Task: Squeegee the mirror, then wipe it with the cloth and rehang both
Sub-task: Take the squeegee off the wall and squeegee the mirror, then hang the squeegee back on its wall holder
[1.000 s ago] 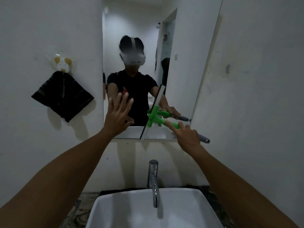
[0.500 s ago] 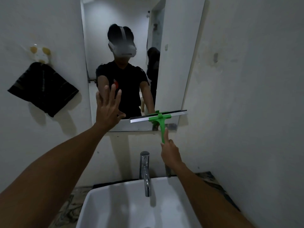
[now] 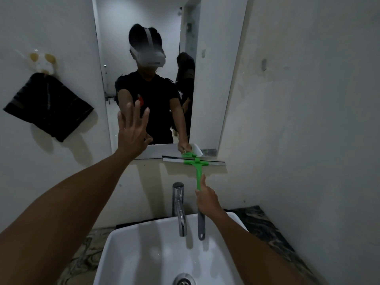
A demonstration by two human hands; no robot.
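A tall frameless mirror [image 3: 213, 79] hangs on the white wall above the sink. My right hand [image 3: 206, 199] grips the handle of a green squeegee [image 3: 197, 165]. Its blade lies level across the mirror's bottom right edge, and the grey handle end hangs down over the basin. My left hand [image 3: 132, 130] is spread open with fingers up, at the mirror's lower left; whether it touches the glass I cannot tell. A dark cloth [image 3: 48, 106] hangs from a small animal-shaped hook [image 3: 43, 63] on the wall left of the mirror.
A white basin [image 3: 164, 249] with a chrome tap [image 3: 179, 206] sits directly below on a dark marbled counter [image 3: 267, 225]. A bare wall closes in on the right, with a small hook [image 3: 263, 64] high up.
The squeegee turned from tilted to level and was drawn down the glass to the mirror's bottom edge. My left hand stayed spread at the lower left of the mirror.
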